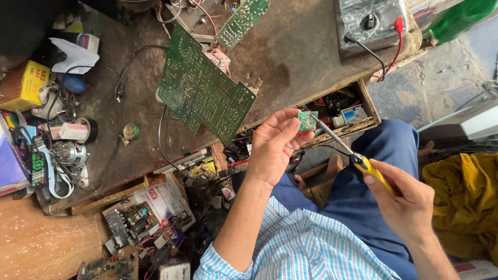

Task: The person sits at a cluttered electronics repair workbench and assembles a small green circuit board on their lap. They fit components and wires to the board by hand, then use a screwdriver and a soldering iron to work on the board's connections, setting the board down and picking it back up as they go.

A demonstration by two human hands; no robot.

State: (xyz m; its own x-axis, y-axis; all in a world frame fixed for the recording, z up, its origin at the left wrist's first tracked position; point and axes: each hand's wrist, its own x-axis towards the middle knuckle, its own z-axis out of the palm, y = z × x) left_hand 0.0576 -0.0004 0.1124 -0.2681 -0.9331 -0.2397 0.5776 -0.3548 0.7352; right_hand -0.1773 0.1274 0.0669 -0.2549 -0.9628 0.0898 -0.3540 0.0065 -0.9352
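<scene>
Chip: your small green board [307, 121] sits pinched in your left hand [275, 148], above your lap, just off the bench [290, 52] edge.
Iron: your right hand [407, 199] grips the soldering iron [345, 150]; its shaft slants up-left, tip touching the chip.
Nearer hand: left.
Room: open drawer [363, 111] just beyond the chip; big board [202, 91] to its left.

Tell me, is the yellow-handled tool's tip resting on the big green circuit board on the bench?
No. The tip of the yellow-handled tool in the right hand meets the small green board held by the left hand, apart from the big circuit board.
</scene>
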